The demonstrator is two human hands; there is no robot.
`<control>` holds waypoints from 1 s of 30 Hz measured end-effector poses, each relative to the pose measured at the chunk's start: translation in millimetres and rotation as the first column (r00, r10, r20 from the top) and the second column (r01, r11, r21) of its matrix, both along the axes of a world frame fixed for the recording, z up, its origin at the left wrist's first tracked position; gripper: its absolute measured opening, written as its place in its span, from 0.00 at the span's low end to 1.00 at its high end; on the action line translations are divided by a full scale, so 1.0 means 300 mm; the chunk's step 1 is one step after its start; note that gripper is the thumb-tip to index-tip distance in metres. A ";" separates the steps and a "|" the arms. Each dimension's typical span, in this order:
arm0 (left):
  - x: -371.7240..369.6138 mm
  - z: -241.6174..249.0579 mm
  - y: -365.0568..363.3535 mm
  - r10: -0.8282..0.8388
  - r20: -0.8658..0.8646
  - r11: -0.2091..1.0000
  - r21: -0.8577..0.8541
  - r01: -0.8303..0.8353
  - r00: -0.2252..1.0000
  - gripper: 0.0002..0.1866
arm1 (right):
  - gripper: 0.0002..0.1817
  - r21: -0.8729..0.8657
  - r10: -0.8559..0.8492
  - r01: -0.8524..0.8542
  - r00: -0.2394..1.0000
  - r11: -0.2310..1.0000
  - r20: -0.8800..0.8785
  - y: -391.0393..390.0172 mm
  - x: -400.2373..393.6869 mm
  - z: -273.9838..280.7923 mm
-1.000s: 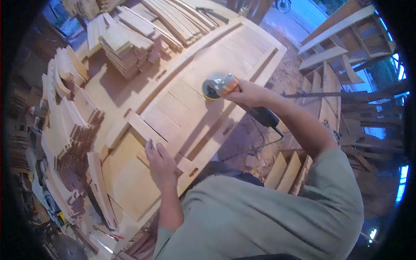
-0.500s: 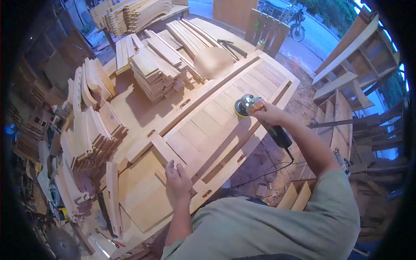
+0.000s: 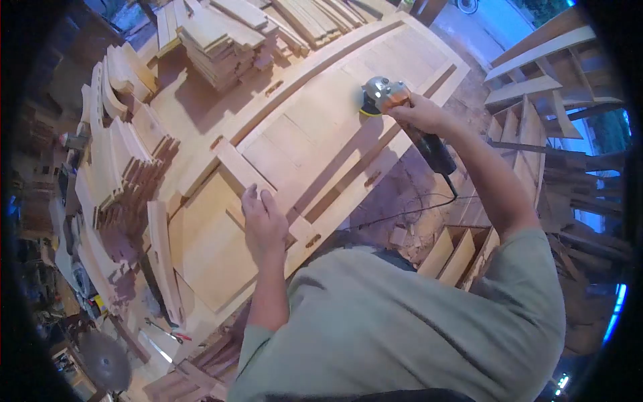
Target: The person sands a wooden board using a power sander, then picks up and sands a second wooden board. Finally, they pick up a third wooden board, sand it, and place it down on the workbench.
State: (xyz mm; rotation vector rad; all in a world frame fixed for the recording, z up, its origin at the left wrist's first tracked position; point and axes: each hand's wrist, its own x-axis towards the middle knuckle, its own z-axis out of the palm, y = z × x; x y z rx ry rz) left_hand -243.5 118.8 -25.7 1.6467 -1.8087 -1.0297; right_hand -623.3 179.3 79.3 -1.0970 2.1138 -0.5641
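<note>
My right hand (image 3: 423, 115) is closed round an angle grinder (image 3: 429, 151) with a yellow-edged disc at its head. The disc is at the surface of a pale slatted wooden panel (image 3: 288, 141), which sits in a wooden frame (image 3: 248, 167) with slots cut in its rails. A dark cord trails from the grinder's rear end. Fingers stretched out, my left hand (image 3: 264, 218) lies at the near end of the panel, over the frame's cross rail. A flat yellowish board (image 3: 207, 248) shows beside it.
Stacks of cut wooden pieces (image 3: 221, 47) and curved pieces (image 3: 127, 157) cover the table's far and left sides. Red-handled pliers (image 3: 175, 335) and a round saw blade (image 3: 104, 362) show at lower left. Wooden shelving (image 3: 542, 87) stands at the right.
The view has tipped downward, so the table appears higher in the picture. My right hand still grips the grinder over the panel, and my left hand stays by the cross rail.
</note>
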 end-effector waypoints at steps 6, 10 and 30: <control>0.006 0.026 0.001 0.004 -0.005 1.000 0.019 -0.004 1.000 0.27 | 0.20 -0.020 0.147 -0.146 0.986 0.989 0.079 0.001 0.237 0.006; 0.045 -0.046 -0.020 -0.001 -0.164 0.997 0.078 0.014 0.986 0.28 | 0.19 0.083 0.204 -0.225 0.957 0.971 0.206 0.001 0.374 0.034; 0.219 -0.247 -0.031 0.674 -0.665 0.623 0.745 0.237 0.320 0.30 | 0.26 0.146 0.418 -0.421 0.907 0.895 0.051 0.062 0.820 0.018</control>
